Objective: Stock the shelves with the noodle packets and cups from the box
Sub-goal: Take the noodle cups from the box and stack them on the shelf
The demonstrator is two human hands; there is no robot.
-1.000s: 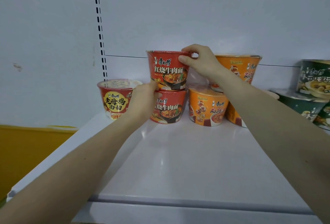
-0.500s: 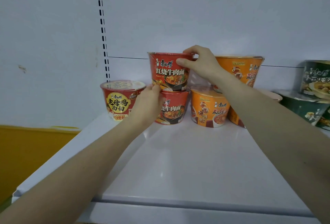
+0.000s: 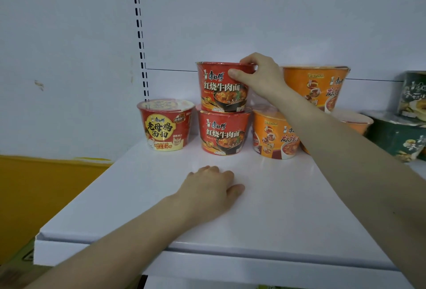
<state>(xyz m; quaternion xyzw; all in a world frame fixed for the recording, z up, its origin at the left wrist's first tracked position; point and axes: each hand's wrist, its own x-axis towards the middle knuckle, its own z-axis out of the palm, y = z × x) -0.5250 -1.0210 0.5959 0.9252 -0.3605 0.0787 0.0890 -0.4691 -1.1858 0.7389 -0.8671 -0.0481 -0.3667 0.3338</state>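
Observation:
Two red beef noodle cups stand stacked at the back of the white shelf [image 3: 265, 215]. My right hand [image 3: 260, 76] grips the rim of the upper red cup [image 3: 219, 88], which rests on the lower red cup [image 3: 222, 134]. My left hand [image 3: 211, 190] hovers low over the shelf in front of the stack, fingers loosely curled, holding nothing. A red-and-yellow chicken noodle cup [image 3: 166, 125] stands alone to the left of the stack.
Orange noodle cups [image 3: 274, 136] are stacked right of the red ones, one higher [image 3: 320, 86] behind my right forearm. Dark green cups [image 3: 398, 136] sit at the far right. A slotted upright [image 3: 139, 35] runs up the back wall. A yellow surface [image 3: 34, 192] lies lower left.
My left hand has let go of the lower red cup and drawn back toward me over the shelf. My right hand stays on the upper cup's rim.

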